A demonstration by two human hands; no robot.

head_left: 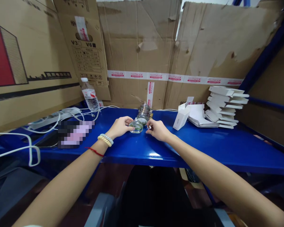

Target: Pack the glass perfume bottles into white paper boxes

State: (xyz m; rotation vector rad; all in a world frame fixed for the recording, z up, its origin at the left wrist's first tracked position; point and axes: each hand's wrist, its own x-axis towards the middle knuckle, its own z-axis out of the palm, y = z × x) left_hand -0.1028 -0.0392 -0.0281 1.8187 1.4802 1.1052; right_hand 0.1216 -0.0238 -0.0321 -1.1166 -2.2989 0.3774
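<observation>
Two hands meet at the middle of the blue tabletop (pixel 203 148): the left hand (pixel 119 127) closes its fingers on a small clear glass bottle (pixel 136 126) standing there, while the right hand (pixel 157 130) pinches a tiny metallic piece (pixel 148 127) just beside it. Behind the bottle a larger glass jar (pixel 144 113) lies tilted; a water bottle (pixel 90 95) stands far left, and a stack of flat white cartons (pixel 223 105) lies right.

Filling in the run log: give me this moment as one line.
left hand: holds small glass bottle | right hand: pinches small part beside it, unclear | behind: taller glass bottle | surface: blue shelf
</observation>
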